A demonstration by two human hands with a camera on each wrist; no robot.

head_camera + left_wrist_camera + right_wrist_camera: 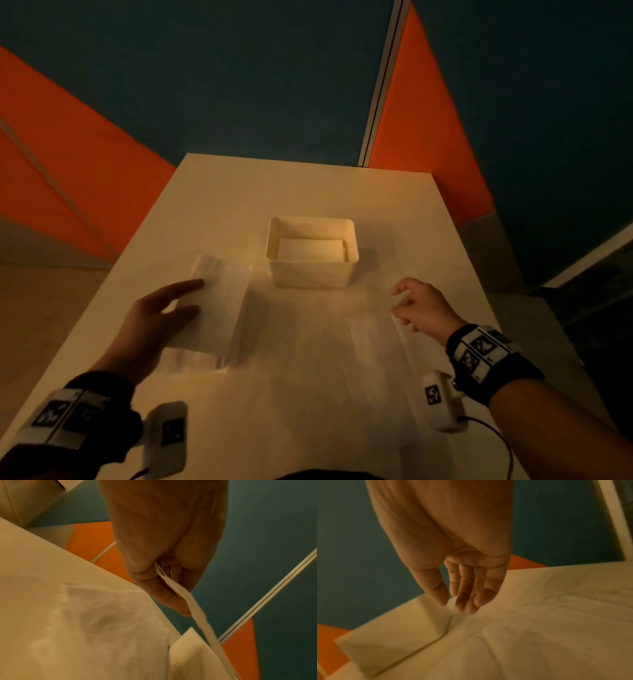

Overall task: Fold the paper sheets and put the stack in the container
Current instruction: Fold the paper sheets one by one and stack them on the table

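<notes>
A white open container [310, 274] stands mid-table with folded white paper [310, 248] lying flat inside. My left hand [164, 308] holds a folded paper sheet [222, 301] just above the table, left of the container; the left wrist view shows its edge [197, 608] pinched between thumb and fingers [164, 599]. My right hand [416, 305] is right of the container, and its thumb and fingertips [464, 605] seem to pinch the edge of a blurred white sheet [373, 346] over the table. The container's corner [393, 635] is close beside that hand.
The white table [308, 185] ends at a far edge in front of teal and orange wall panels [428, 102]. A wrist camera unit with a cable [442, 401] hangs below my right wrist, and another [168, 431] below my left.
</notes>
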